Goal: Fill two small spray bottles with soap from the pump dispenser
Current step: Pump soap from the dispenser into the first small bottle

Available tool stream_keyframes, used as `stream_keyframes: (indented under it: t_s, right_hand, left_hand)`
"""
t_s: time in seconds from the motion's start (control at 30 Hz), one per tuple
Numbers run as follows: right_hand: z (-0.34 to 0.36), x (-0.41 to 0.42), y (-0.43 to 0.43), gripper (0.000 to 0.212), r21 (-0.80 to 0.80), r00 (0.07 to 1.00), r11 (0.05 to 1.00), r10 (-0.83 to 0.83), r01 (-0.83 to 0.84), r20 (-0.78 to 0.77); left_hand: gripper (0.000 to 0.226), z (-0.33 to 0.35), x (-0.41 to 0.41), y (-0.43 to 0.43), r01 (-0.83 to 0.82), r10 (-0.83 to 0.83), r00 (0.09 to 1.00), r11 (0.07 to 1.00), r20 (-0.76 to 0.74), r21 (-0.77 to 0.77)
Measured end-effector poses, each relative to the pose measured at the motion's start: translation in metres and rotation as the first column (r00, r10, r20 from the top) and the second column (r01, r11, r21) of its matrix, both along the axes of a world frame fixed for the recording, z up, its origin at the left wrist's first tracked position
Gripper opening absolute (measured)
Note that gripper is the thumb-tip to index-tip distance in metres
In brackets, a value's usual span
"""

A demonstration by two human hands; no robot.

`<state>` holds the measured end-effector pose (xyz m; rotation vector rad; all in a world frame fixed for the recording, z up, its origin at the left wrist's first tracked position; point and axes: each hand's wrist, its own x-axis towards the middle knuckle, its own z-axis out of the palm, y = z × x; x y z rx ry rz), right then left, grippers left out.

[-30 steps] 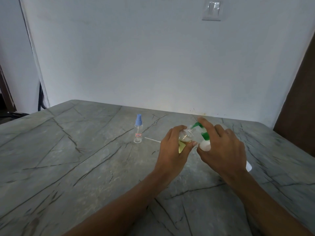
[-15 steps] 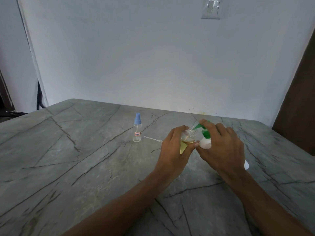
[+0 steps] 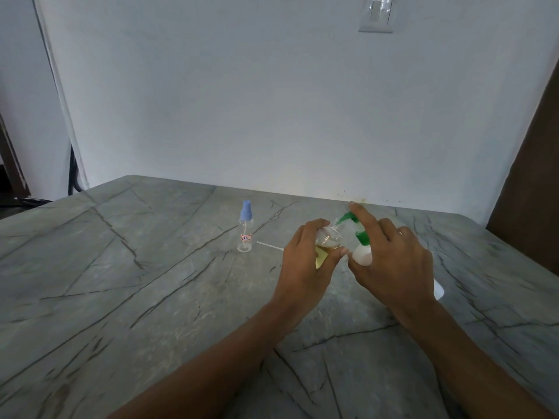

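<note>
My left hand (image 3: 305,261) grips a small clear spray bottle (image 3: 328,240) with no cap, tilted, partly full of yellow soap. My right hand (image 3: 390,261) holds the white pump dispenser (image 3: 363,255) around its body, index finger lying on the green pump head (image 3: 352,219). The green spout points at the open neck of the small bottle. A second small spray bottle (image 3: 245,228) with a blue cap and a small label stands upright on the table to the left, apart from both hands.
A thin white dip tube (image 3: 269,245) lies on the grey marble table (image 3: 121,282) between the capped bottle and my left hand. The wall is close behind, with a light switch (image 3: 376,15) high up. A brown door edge (image 3: 532,192) stands at the right.
My right index finger has lifted with the green pump head, after being pressed lower half a second ago. Both hands and the bottles stay in about the same place.
</note>
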<state>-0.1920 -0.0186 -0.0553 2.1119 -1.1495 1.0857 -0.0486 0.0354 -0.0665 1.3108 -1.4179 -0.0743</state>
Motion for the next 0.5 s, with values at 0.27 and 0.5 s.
stream_keyframes:
  t_s: [0.27, 0.5]
  right_hand:
    - [-0.0005, -0.0013, -0.0018, 0.098, -0.003, 1.000, 1.000, 0.022, -0.022, 0.012]
    - [-0.0018, -0.0015, -0.0051, 0.087, 0.012, 0.997, 0.999, 0.050, -0.050, 0.055]
  left_hand:
    - [0.052, -0.0010, -0.0012, 0.0011, 0.011, -0.010, 1.000, 1.000, 0.015, -0.014]
    - [0.050, -0.0035, -0.0036, 0.0023, 0.034, -0.033, 0.999, 0.999, 0.036, -0.022]
